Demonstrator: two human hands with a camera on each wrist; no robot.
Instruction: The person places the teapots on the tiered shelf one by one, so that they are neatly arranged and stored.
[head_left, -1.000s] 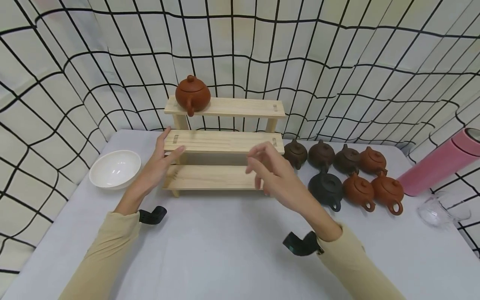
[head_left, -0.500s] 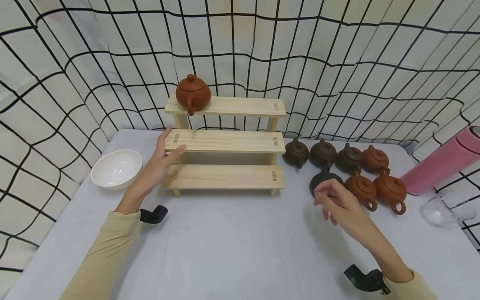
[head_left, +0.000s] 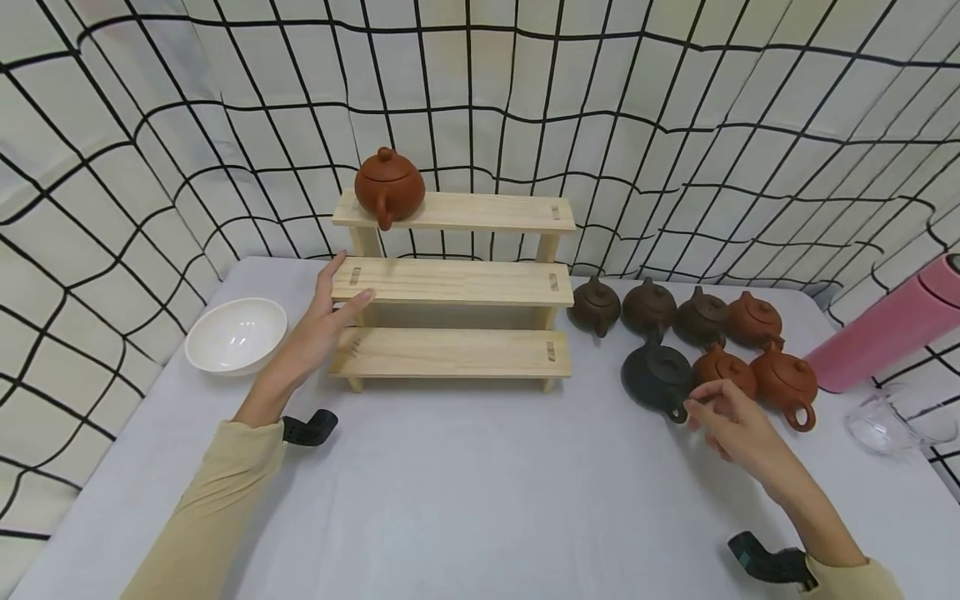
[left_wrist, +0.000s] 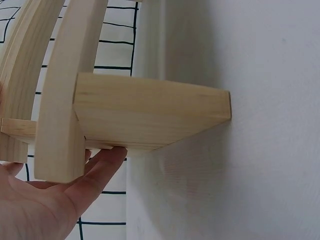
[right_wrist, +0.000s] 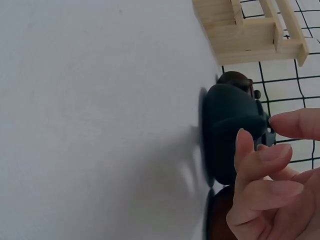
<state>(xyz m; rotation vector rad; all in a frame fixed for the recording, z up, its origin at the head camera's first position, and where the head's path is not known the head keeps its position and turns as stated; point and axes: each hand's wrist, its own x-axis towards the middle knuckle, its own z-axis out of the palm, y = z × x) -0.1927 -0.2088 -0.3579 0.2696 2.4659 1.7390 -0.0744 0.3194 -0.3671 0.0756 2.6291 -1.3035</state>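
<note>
My left hand holds the left end of the middle board of a three-tier wooden shelf, its thumb on the board's front edge. In the left wrist view, fingers reach behind the wood. A reddish-brown teapot stands on the top tier's left end. My right hand is at the loop handle of a black teapot, fingers loosely bent. In the right wrist view, thumb and forefinger are apart beside that teapot, which sits on the table.
Several brown and reddish teapots, among them a dark brown teapot and an orange-brown teapot, cluster right of the shelf. Beyond them are a pink flask and a clear glass cup. A white bowl sits left. Black grid netting surrounds the table.
My right hand has moved right from in front of the shelf, passing over the black teapot to its handle. My left hand has stayed on the shelf.
</note>
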